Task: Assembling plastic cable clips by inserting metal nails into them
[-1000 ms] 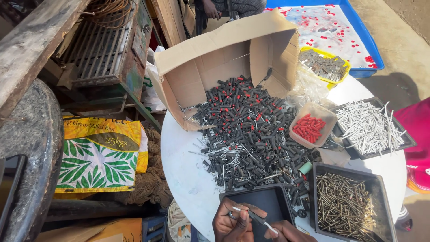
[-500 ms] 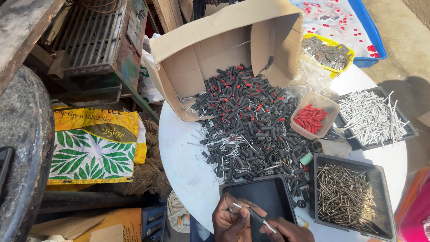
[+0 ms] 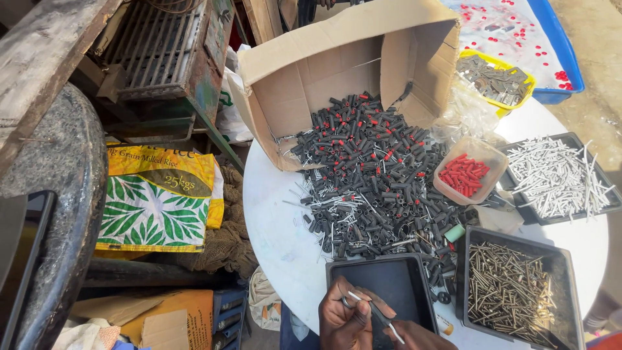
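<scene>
Two hands lower in view than before, left hand (image 3: 342, 317) pinching thin pin (image 3: 360, 301)

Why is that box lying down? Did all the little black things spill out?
Yes, it looks that way. The cardboard box lies tipped on its side, and a pile of black tubes spreads from its mouth loose across the white table, while the screws and red plugs sit neatly in trays.

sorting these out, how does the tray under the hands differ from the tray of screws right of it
The near tray looks empty, its dark floor bare; the screw tray holds a heap of brassy screws. The left hand and right hand work a thin metal piece over the near tray; nothing touches the screw tray. Both are black, rectangular and shallow.
</scene>
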